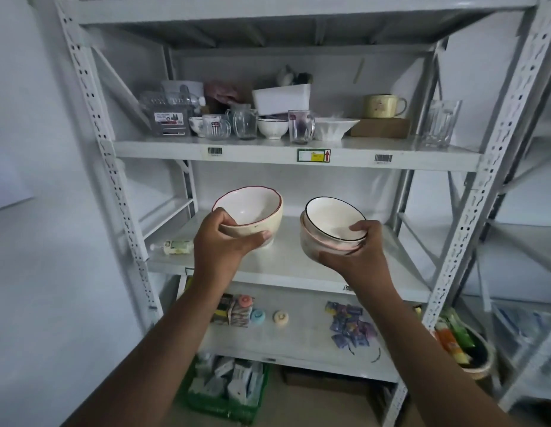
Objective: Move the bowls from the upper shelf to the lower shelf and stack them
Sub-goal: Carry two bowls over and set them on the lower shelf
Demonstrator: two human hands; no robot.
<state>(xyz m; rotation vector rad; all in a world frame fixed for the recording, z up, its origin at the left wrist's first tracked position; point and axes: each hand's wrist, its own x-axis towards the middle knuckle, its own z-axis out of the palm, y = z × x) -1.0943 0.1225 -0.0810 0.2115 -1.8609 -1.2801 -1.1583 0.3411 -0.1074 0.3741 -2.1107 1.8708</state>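
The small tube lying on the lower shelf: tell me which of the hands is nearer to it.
Left. The left hand, gripping the red-rimmed bowl, is just right of the tube; the right hand holds the stacked bowls farther right.

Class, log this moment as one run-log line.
left hand: holds red-rimmed bowl | right hand: holds two nested bowls | both over lower shelf

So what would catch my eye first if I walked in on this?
Two hands held out before the lower shelf: the left hand grips a red-rimmed bowl, the right hand a black-rimmed bowl nested in a pink one. Above, the upper shelf is crowded with glasses and bowls.
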